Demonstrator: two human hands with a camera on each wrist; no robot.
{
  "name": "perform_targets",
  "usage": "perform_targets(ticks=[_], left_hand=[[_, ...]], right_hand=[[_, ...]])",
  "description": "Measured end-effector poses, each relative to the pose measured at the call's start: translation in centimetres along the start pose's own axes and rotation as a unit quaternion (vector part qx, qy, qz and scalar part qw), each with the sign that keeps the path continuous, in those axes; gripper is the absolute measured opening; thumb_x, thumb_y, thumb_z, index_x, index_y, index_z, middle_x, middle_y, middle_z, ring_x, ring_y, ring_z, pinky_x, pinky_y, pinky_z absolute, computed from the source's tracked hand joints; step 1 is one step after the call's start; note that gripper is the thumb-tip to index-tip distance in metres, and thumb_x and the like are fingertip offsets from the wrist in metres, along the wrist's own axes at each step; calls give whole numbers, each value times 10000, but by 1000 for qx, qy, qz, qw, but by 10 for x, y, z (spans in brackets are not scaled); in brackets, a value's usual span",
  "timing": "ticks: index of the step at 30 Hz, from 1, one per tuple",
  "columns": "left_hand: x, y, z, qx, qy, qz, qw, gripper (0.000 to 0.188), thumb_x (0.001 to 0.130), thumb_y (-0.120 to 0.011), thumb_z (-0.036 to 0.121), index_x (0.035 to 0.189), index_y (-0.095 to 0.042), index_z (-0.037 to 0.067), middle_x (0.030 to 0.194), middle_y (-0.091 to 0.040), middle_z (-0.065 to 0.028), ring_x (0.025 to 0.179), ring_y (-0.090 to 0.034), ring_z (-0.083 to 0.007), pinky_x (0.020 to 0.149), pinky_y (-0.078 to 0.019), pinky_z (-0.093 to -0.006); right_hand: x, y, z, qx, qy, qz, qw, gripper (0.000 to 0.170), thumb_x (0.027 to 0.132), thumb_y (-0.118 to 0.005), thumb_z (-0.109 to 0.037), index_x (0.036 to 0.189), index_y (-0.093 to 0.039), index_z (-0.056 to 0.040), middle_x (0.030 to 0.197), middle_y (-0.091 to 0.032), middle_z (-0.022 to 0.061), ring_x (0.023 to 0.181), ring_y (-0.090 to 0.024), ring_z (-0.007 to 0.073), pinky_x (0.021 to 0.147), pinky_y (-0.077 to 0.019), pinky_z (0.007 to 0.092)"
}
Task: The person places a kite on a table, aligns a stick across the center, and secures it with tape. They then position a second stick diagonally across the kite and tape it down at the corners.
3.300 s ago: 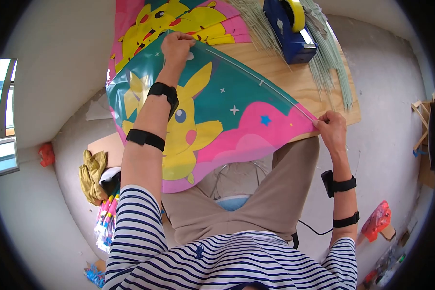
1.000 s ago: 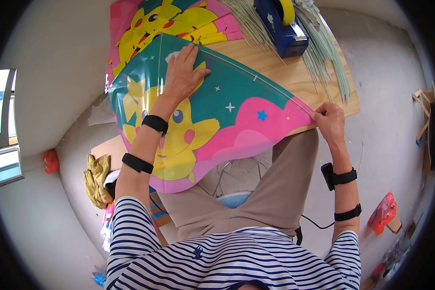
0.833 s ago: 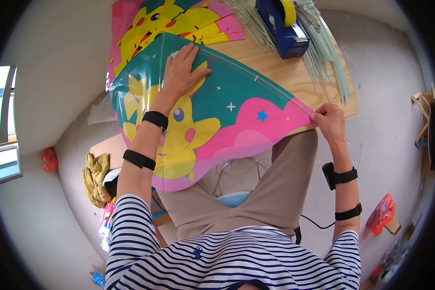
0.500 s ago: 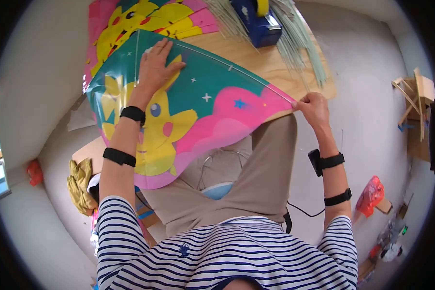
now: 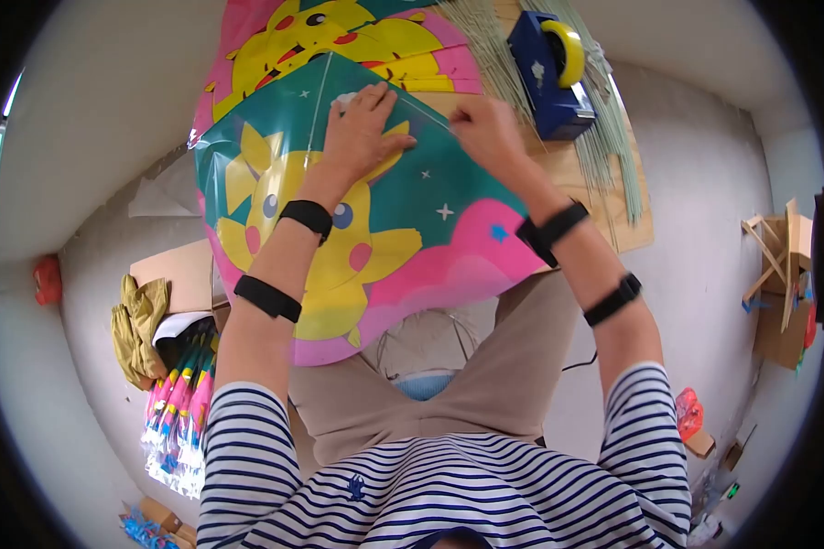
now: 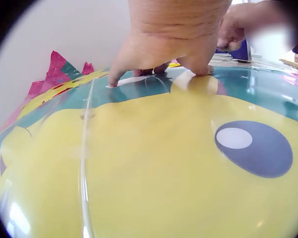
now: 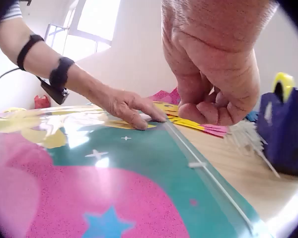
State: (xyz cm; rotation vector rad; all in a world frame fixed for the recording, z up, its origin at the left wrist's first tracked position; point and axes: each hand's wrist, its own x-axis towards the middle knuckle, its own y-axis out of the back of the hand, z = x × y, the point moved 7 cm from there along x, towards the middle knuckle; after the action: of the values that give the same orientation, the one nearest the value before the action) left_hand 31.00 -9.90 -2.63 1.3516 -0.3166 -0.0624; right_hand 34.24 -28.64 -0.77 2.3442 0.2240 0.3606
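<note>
A kite sheet (image 5: 458, 242) in teal and pink, with a yellow cartoon character, spreads over the wooden table and overhangs the person's lap. Along its upper right edge runs a thin white rod (image 7: 227, 197) with a small white crosspiece (image 7: 196, 164). My left hand (image 5: 362, 133) presses on the sheet near its top corner, fingers spread beside the rod's upper end. Above that same edge, to the right of the left hand, is my right hand (image 5: 490, 133); its fingers (image 7: 216, 114) are curled, with nothing showing between them. The kite's right corner is hidden behind the right forearm.
A blue tape dispenser (image 5: 547, 101) with a yellow roll (image 5: 569, 53) stands at the table's back right, among bundles of thin pale rods (image 5: 604, 151). More printed kite sheets (image 5: 247, 32) lie behind. Packaged kites (image 5: 183, 393) and a mustard cloth (image 5: 137, 334) are at left.
First the left hand stopped pinching the kite's upper edge and spread flat on it. Then the right hand let go of the right corner and moved up and left along the edge.
</note>
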Motion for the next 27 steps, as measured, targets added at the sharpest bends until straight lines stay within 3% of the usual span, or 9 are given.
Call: perform_targets(ticks=[5,12,15,18,24,27], left_hand=[[-3,7,1,-30,17,10,999,727,799,-743,470,1396,-509,126,1498,-436,-61,1399,-388,-261,1125,-289,-561],[-4,5,0,-38,15,21,999,706,811,-737,450,1395,-511,125,1508,-428,-60,1417,-366,-254,1138,-260,-559],[-3,5,0,-34,17,16,999,716,817,-730,455,1409,-501,122,1515,-422,-58,1424,-358,-250,1142,-256,-553],[-4,4,1,-31,19,14,999,735,817,-726,468,1421,-491,121,1518,-419,-56,1425,-356,-249,1143,-255,-545],[-4,4,1,-30,19,5,999,736,814,-730,470,1417,-496,118,1518,-418,-57,1420,-362,-251,1143,-258,-539],[-4,5,1,-32,14,13,999,731,814,-732,465,1413,-499,116,1513,-422,-57,1414,-369,-252,1141,-261,-538]], right_hand=[[51,-58,-26,-50,6,4,999,110,722,-632,-64,791,-704,-19,790,-685,195,785,-662,401,694,-530,454],[54,-68,-41,-146,73,6,987,137,718,-612,-57,802,-715,-21,805,-683,220,788,-665,411,706,-533,479],[50,-65,-30,-150,16,-35,988,139,754,-633,-99,836,-696,-6,844,-692,222,829,-676,415,720,-552,476],[48,-62,-10,-95,-27,-17,995,143,753,-632,-97,832,-698,3,838,-689,236,815,-677,425,724,-554,475],[53,-62,-9,-33,26,4,999,133,748,-629,-94,796,-688,15,786,-674,252,803,-672,433,707,-549,483],[57,-67,-21,-72,39,4,997,130,709,-600,-59,784,-690,-3,784,-667,234,790,-646,429,712,-517,484]])
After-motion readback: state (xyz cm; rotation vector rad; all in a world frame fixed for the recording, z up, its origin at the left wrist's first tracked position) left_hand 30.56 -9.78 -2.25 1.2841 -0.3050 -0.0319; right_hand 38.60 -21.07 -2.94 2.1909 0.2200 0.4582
